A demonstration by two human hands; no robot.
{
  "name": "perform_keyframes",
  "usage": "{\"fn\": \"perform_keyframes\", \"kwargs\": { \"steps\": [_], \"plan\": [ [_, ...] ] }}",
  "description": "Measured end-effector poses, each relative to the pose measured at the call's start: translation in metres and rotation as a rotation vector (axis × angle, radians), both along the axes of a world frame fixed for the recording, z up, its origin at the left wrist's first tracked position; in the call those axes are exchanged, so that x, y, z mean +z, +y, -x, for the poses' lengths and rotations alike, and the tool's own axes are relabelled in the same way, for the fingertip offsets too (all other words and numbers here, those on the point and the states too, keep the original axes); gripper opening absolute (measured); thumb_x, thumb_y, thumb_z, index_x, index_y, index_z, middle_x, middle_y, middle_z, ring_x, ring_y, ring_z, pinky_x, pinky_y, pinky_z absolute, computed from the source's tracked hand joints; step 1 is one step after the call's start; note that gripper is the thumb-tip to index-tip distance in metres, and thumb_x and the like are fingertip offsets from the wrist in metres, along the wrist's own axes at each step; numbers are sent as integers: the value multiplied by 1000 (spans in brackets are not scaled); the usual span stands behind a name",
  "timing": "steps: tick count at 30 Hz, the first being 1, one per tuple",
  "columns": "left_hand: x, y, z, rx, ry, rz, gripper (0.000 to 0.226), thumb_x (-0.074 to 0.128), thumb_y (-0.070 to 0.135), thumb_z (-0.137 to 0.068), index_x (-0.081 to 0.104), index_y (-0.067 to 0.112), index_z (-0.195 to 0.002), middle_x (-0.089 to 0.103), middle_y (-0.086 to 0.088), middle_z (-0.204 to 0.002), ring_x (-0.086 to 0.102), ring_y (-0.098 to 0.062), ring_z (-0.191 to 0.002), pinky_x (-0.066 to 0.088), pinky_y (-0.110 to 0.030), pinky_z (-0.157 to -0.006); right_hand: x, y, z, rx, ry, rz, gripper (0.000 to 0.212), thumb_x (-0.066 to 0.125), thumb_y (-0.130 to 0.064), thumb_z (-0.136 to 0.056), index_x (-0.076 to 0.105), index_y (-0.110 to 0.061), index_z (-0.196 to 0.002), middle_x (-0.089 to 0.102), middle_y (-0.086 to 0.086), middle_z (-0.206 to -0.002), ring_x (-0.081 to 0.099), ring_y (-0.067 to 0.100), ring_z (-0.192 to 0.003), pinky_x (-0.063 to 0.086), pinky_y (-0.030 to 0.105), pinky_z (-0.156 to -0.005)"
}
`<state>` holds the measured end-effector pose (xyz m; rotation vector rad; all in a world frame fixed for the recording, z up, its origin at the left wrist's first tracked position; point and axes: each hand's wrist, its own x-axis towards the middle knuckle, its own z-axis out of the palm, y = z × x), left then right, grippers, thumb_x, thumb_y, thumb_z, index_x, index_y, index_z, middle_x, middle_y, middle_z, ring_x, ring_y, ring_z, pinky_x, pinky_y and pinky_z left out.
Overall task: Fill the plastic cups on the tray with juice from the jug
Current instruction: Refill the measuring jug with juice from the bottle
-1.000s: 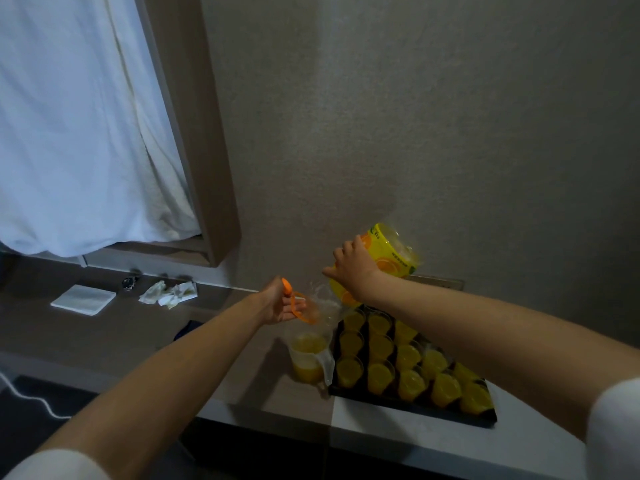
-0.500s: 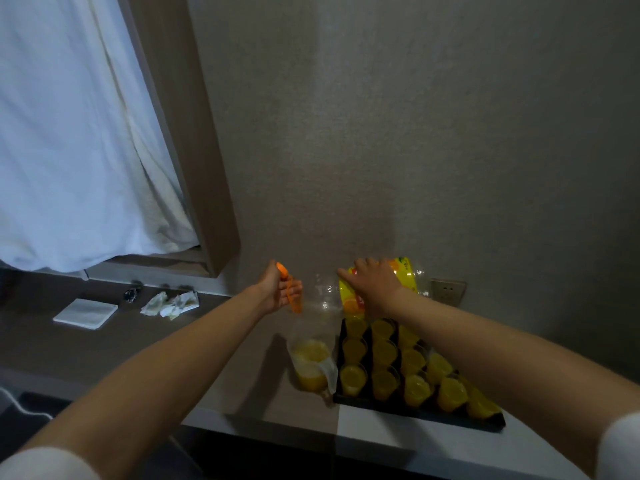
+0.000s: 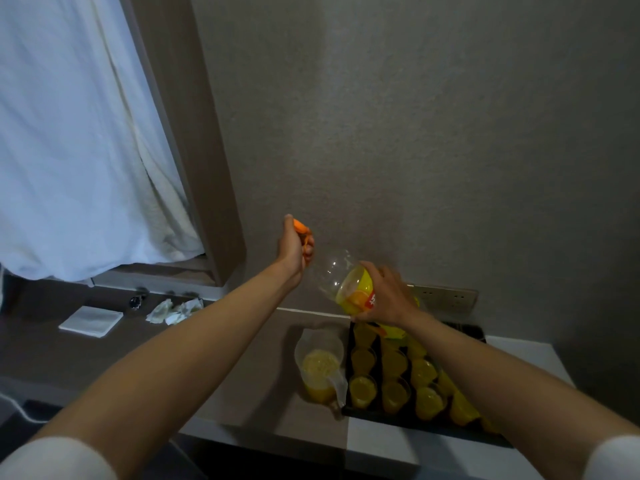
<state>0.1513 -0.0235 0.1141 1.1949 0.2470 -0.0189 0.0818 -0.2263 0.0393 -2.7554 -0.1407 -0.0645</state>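
Observation:
A black tray [image 3: 419,421] on the counter holds several plastic cups [image 3: 362,390] filled with orange juice. Just left of it stands a clear jug [image 3: 319,369], about a third full of juice. My right hand [image 3: 387,296] grips a clear juice bottle [image 3: 349,285] with a yellow label, tilted with its neck pointing up and left, above the tray's far end. My left hand [image 3: 296,244] is raised left of the bottle's neck and holds its orange cap [image 3: 302,229].
A folded white napkin [image 3: 90,321], crumpled tissues [image 3: 174,310] and a small dark object [image 3: 135,301] lie on the dark counter at the left. A wall socket [image 3: 446,298] sits behind the tray. A white curtain hangs at the upper left.
My right hand has swung the bottle from upright to tilted, neck toward the left. My left hand has risen with the cap, away from the jug.

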Motion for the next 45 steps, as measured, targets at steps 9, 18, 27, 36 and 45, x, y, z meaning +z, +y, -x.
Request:
{"fn": "perform_keyframes", "kwargs": {
  "steps": [9, 18, 27, 36, 45],
  "plan": [
    [17, -5, -16, 18, -260, -231, 50, 31, 45, -108, 44, 16, -69, 49, -4, -57, 36, -12, -44, 29, -25, -47, -1, 19, -32, -107, 66, -92, 148, 93, -67, -47, 2, -40, -160, 29, 16, -151, 27, 40, -144, 41, 53, -109],
    [-1, -2, -35, -24, -424, -667, 44, 37, 49, -106, 50, 21, -75, 54, 4, -67, 50, -3, -59, 43, -27, -68, -2, 53, -72, -63, 248, -253, 159, 95, -62, -53, -22, -40, -158, 14, 25, -162, 28, 45, -148, 34, 53, -119],
    [-24, 0, -43, -195, -514, -796, 38, 40, 41, -108, 50, 17, -81, 57, 2, -73, 54, -9, -68, 42, -35, -70, -15, 98, -113, -52, 77, -441, 141, 76, -74, -50, -9, -47, -158, 28, 11, -161, 42, 39, -139, 44, 51, -110],
    [-69, 1, -45, -405, -595, -998, 35, 41, 41, -107, 48, 16, -84, 58, -3, -75, 56, -17, -71, 37, -34, -66, -79, 104, -131, -189, 122, -435, 86, 53, -72, -74, 51, -17, -140, 54, 14, -131, 58, 30, -112, 46, 30, -84],
    [-80, 22, -68, -312, -559, -1332, 28, 47, 40, -105, 52, 13, -99, 59, -16, -107, 52, -36, -106, 38, -46, -93, -170, 97, -155, -258, 108, -370, 79, 68, -72, -59, 59, -34, -128, 63, 2, -122, 57, 32, -116, 44, 34, -91]
  ]
}}
